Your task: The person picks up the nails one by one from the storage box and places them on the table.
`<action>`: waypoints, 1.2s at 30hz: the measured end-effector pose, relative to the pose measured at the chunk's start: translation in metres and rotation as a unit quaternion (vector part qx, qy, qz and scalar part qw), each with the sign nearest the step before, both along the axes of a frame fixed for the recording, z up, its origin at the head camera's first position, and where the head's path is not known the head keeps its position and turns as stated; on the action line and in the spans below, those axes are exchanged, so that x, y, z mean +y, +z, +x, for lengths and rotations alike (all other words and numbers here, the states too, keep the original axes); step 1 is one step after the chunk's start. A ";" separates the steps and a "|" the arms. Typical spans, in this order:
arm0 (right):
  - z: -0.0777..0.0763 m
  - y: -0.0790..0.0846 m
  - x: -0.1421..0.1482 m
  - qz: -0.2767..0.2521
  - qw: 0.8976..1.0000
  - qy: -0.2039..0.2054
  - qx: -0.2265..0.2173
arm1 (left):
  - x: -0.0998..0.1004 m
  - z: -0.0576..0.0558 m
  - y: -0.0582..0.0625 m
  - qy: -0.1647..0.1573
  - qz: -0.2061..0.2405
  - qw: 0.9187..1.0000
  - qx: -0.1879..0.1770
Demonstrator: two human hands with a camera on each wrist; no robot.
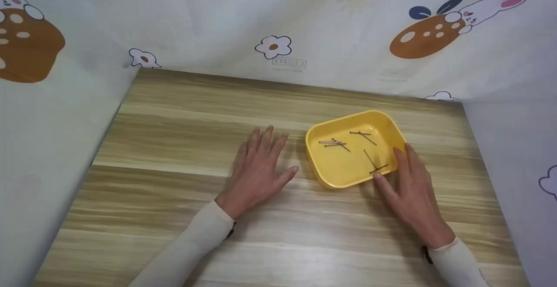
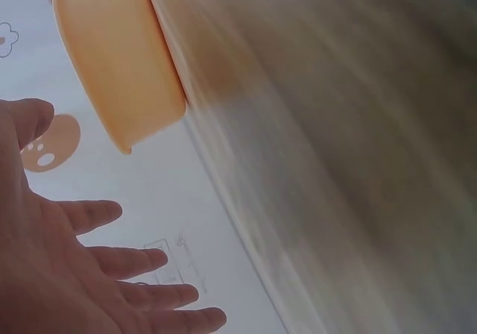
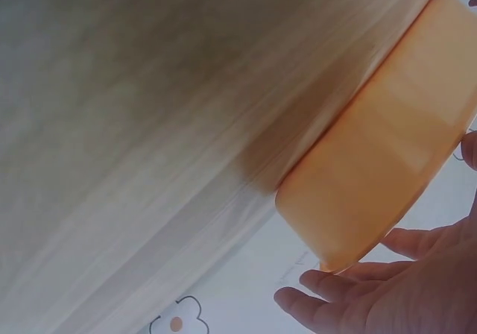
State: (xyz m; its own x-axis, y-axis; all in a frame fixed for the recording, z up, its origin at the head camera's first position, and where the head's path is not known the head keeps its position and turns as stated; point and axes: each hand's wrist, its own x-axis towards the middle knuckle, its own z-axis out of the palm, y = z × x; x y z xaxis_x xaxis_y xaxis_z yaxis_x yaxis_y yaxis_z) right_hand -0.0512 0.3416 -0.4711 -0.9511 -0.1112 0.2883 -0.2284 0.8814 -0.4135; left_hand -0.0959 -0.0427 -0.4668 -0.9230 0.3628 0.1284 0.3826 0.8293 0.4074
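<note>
A yellow plastic tray (image 1: pixel 337 181) with rounded corners sits on the table, right of the middle. Several thin metal nails (image 1: pixel 335 143) lie scattered on its floor in small crossed groups. At the tray's near right corner, my right hand (image 1: pixel 413 187) holds the rim, thumb on the near side and fingers over the right side. In the right wrist view these fingertips (image 3: pixel 395 241) meet the rim of the tray (image 3: pixel 373 177). My left hand (image 1: pixel 260 169) is to the left of the tray, apart from it, fingers spread and holding nothing.
The wood-grain table (image 1: pixel 174 148) stretches around the tray. A pale wall covering (image 1: pixel 209 30) printed with rabbits and flowers rises along its far edge and both sides. Each wrist carries a dark strap under a white sleeve (image 1: pixel 191 239).
</note>
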 end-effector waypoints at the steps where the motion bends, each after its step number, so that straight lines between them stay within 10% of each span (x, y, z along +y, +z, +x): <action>1: 0.000 0.000 0.000 -0.006 1.000 -0.002 -0.007 | 0.000 0.000 0.000 -0.001 0.002 1.000 -0.004; 36: -0.005 0.003 -0.003 -0.055 0.996 -0.029 -0.060 | 0.024 -0.001 -0.002 -0.033 0.119 0.988 -0.096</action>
